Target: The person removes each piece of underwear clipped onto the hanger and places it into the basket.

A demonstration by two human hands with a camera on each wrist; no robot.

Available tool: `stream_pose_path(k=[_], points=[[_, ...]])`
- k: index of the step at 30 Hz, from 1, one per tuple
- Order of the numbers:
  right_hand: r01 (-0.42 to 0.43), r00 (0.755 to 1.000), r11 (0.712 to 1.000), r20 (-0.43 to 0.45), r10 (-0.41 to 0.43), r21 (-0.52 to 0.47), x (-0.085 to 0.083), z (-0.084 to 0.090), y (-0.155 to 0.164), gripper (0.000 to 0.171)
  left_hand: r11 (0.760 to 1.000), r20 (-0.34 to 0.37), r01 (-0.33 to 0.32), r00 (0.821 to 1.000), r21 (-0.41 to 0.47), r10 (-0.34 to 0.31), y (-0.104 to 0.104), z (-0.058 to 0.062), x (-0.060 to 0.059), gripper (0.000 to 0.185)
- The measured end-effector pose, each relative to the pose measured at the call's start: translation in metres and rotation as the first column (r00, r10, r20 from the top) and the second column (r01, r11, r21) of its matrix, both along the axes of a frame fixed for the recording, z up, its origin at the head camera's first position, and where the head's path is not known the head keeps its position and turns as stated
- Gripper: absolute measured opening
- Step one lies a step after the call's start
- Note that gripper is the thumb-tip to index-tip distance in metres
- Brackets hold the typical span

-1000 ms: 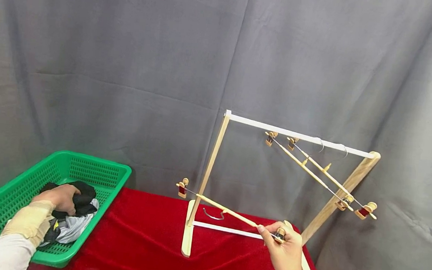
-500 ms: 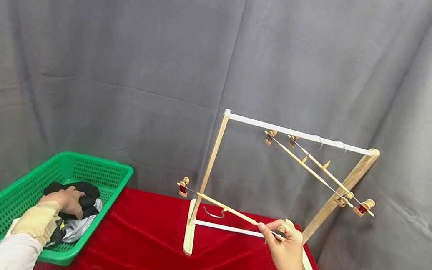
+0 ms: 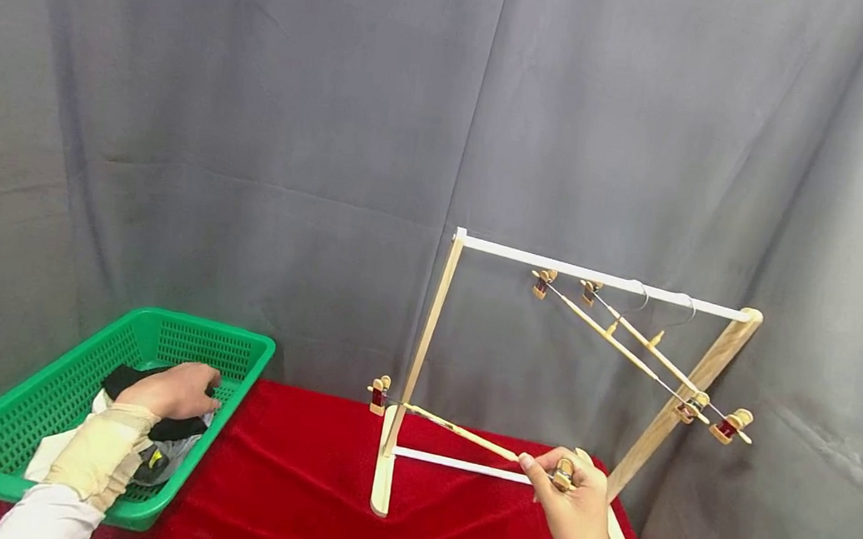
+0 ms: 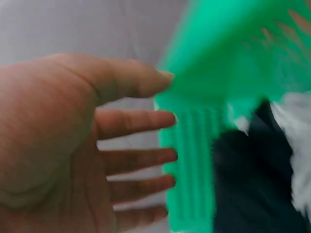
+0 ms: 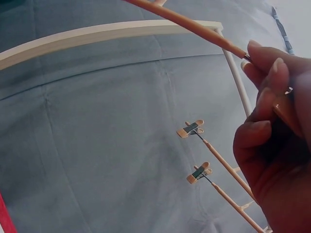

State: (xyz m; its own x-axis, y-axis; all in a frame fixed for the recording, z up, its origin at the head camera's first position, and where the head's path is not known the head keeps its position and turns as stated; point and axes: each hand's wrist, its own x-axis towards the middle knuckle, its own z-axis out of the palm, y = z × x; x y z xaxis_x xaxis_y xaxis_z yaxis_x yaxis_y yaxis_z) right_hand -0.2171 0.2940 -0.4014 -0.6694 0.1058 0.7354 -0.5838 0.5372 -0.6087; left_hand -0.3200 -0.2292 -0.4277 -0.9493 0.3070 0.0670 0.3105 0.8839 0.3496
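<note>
Right hand, nearest, fingers curled and pinching the clip end of a wooden clip hanger held low across the foot of the wooden rack. Left hand, fingers straight and spread, palm down over dark and white clothes in the green basket. Two hangers on the rail behind; no writing legible

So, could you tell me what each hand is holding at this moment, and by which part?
The right hand pinches a wooden clip hanger at its near end, by the clip. The left hand holds nothing; its fingers are spread open over the clothes in the green basket.
</note>
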Motion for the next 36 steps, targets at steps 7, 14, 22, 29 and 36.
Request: stream_pose_path(k=[7,14,22,29,36], points=[[-0.036,0.999,0.999,0.014,0.037,-0.038,0.008,0.004,0.004,0.027,0.976,-0.095,0.168,0.983,0.136,-0.156,0.054,0.014,0.003,0.022],[0.005,1.0,0.999,-0.008,-0.005,-0.042,0.017,0.008,0.017,0.028,0.885,-0.324,0.319,0.923,0.338,-0.209,0.115,0.005,-0.013,0.013],[0.121,0.992,0.987,0.039,-0.117,-0.106,0.028,0.013,0.029,0.027,0.792,-0.352,0.295,0.93,0.534,-0.109,0.18,-0.011,-0.031,0.029],[0.205,0.978,0.97,0.072,-0.197,-0.132,0.033,0.017,0.038,0.026,0.671,-0.348,0.3,0.935,0.678,-0.067,0.225,-0.023,-0.041,0.05],[0.333,0.937,0.929,0.169,-0.306,-0.164,0.041,0.023,0.034,0.024,0.471,-0.337,0.288,0.941,0.834,0.021,0.254,-0.037,-0.051,0.036]])
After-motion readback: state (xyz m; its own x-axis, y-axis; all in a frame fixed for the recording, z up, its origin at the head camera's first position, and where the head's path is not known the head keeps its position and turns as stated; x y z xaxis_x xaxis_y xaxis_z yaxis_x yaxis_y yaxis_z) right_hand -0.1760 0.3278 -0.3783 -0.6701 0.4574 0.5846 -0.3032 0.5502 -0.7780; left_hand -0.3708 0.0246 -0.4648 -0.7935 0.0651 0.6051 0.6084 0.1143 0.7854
